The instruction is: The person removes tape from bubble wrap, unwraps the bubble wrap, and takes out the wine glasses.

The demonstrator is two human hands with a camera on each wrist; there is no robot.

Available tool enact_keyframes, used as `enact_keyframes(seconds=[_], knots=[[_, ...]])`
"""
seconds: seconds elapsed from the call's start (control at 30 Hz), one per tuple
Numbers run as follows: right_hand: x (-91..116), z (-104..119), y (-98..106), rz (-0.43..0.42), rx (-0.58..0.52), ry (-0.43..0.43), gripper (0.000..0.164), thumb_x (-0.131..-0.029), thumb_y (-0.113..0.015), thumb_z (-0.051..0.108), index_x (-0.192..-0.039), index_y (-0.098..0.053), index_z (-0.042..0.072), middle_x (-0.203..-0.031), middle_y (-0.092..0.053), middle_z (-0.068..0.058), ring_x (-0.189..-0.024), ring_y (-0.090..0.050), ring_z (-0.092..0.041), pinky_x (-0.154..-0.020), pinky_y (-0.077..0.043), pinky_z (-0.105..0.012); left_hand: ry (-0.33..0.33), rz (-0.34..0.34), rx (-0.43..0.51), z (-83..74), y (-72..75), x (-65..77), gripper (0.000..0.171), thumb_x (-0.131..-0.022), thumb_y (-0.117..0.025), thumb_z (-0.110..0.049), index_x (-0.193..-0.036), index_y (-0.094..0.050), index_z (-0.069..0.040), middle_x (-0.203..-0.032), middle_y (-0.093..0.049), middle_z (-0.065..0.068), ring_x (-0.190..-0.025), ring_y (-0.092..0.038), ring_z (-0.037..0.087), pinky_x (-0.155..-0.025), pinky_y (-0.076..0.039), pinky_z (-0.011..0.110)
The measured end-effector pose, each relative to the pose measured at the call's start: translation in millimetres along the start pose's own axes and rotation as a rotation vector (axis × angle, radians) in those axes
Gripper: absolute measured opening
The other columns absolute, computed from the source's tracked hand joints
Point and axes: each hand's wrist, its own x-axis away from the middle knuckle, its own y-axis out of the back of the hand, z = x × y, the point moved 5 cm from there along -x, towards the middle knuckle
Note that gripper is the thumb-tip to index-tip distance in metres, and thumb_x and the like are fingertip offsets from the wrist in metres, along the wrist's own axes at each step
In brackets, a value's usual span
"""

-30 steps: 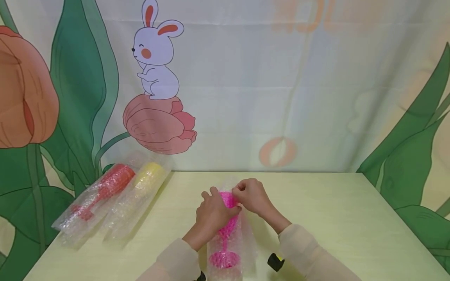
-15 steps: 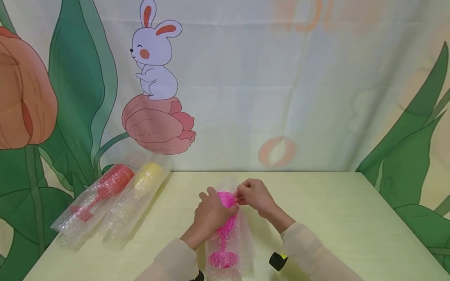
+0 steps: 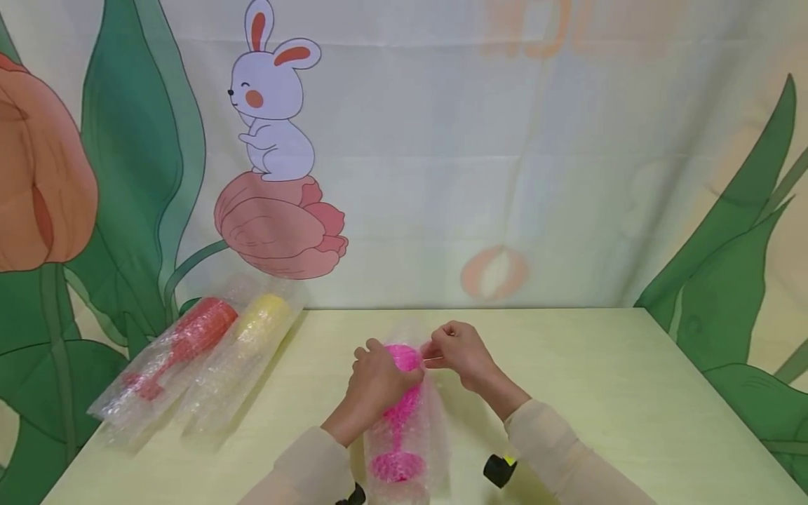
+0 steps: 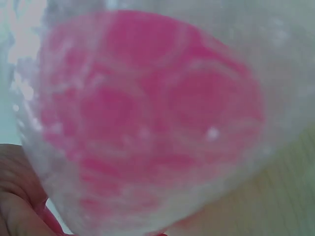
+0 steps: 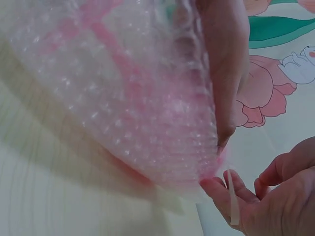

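In the right wrist view, the right hand [image 5: 283, 201] is holding a narrow, tape-like strip [image 5: 233, 201] in its fingers at the edge of the bubble wrap [image 5: 98, 113], where the strip, if sticky, could be folding over or clinging to them. In the head view, the left hand [image 3: 375, 384] is gripping the pink goblet [image 3: 398, 466] through that wrap, foot toward the person, at the near middle of the surface [image 3: 568, 365]; too slack a grip could be letting the layers unroll. In the left wrist view, the goblet is showing rounded, blurred and cloudy pink through the bubbles.
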Motion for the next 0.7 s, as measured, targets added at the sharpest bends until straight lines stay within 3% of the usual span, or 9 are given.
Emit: enact_keyframes(seconds=[0.17,0.43,0.57,0.7], knots=[[-0.5,-6.1,0.0,0.018,-0.062,-0.065,0.016,-0.101,-0.045,0.002,-0.101,-0.056,-0.009,-0.094,-0.068,-0.022,-0.082,-0.075,-0.028,-0.087,-0.060,-0.041,0.016,0.042,-0.001,-0.6,1.9,-2.4,0.075,-0.084,-0.082,-0.034,-0.125,-0.040,0.012,-0.105,-0.045,0.024,-0.091,-0.054,0.035,-0.070,-0.053,0.044],[-4.2,-13.0,0.8,0.024,-0.146,-0.112,0.032,-0.106,-0.037,0.008,-0.110,-0.057,-0.018,-0.100,-0.064,-0.023,-0.089,-0.076,-0.028,-0.092,-0.057,-0.038,0.039,0.052,0.019,3.5,2.9,-6.5,0.088,-0.087,-0.080,-0.044,-0.132,-0.036,0.017,-0.112,-0.044,0.028,-0.090,-0.057,0.036,-0.077,-0.056,0.047],[-4.6,-13.9,0.7,-0.006,-0.201,-0.129,0.024,-0.105,-0.037,0.009,-0.106,-0.051,-0.010,-0.092,-0.064,-0.018,-0.080,-0.074,-0.024,-0.088,-0.059,-0.036,0.049,0.054,0.048,5.9,1.3,-7.8,0.091,-0.086,-0.081,-0.042,-0.136,-0.032,0.016,-0.115,-0.044,0.029,-0.091,-0.058,0.036,-0.079,-0.057,0.049],[-3.5,-11.6,-0.6,-0.035,-0.138,-0.124,0.025,-0.105,-0.047,0.025,-0.095,-0.047,0.002,-0.076,-0.058,-0.009,-0.067,-0.061,-0.017,-0.070,-0.058,-0.028,0.047,0.053,0.064,5.6,0.0,-7.5,0.093,-0.085,-0.083,-0.038,-0.140,-0.030,0.015,-0.118,-0.044,0.030,-0.094,-0.061,0.039,-0.082,-0.059,0.053]])
